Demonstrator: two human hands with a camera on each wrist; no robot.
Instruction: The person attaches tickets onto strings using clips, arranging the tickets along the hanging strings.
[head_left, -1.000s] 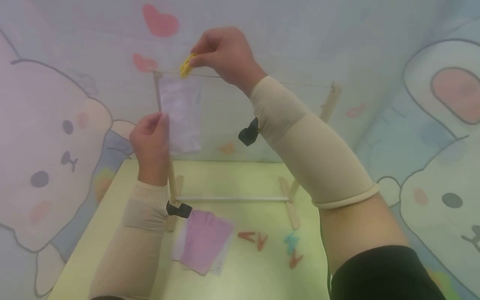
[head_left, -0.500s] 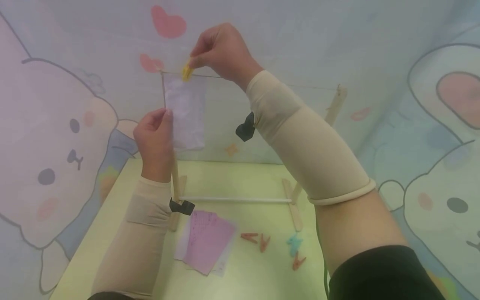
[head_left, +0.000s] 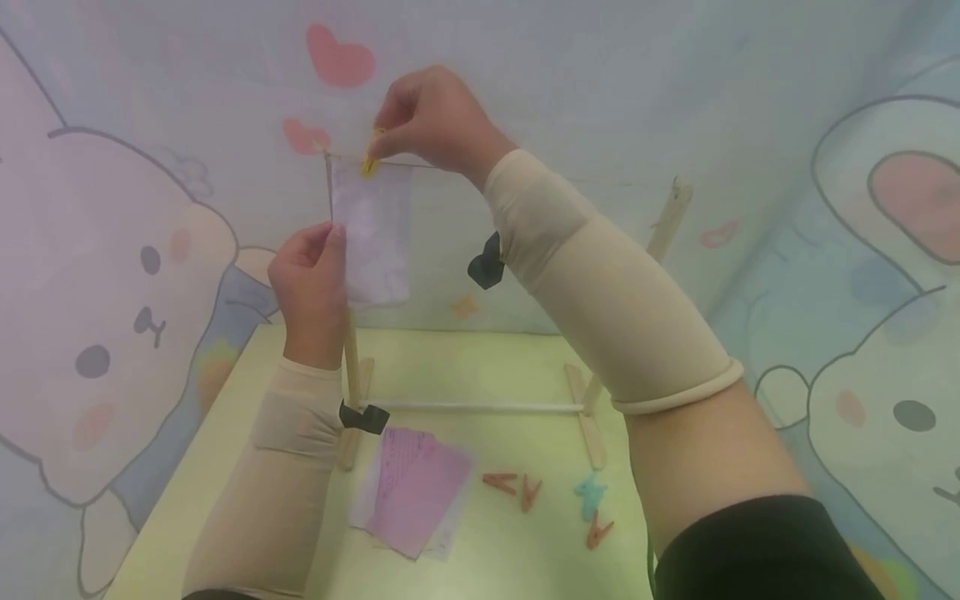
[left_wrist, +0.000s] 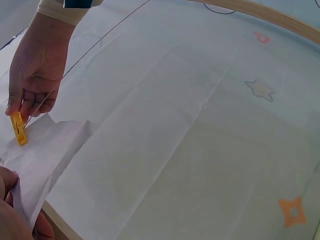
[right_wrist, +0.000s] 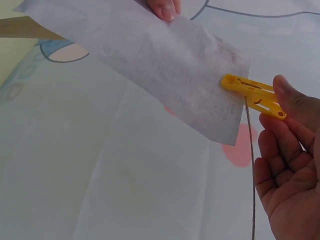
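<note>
Nearest, on the pale green tabletop (head_left: 525,550): a fanned stack of pink and white paper sheets (head_left: 417,490), then a scatter of small clothes pegs just to its right, two reddish-brown ones (head_left: 516,485), a turquoise one (head_left: 589,490) and another reddish-brown one (head_left: 598,528). Behind these, a small drying frame of flat wooden sticks (head_left: 587,417) with a white crossbar (head_left: 472,407) between its feet.

Higher up, the left hand (head_left: 311,275) in a beige sleeve, pinching the left edge of a hanging white paper sheet (head_left: 372,233) between thumb and fingertips; in the left wrist view, only thumb and a fingertip at the sheet's corner (left_wrist: 37,160).

Farther back and above, the right hand (head_left: 431,121), thumb and forefinger closed on a small yellow plastic peg (head_left: 370,157) set over the sheet's top edge at the thin string (head_left: 600,179) stretched between the frame's uprights. In the right wrist view, the peg (right_wrist: 253,95) clamped across the sheet's corner (right_wrist: 165,65), string just below it, fingertip on its tail end, remaining fingers loosely curled.

Beyond everything, a pastel backdrop of cartoon rabbits and pink hearts (head_left: 341,57).
</note>
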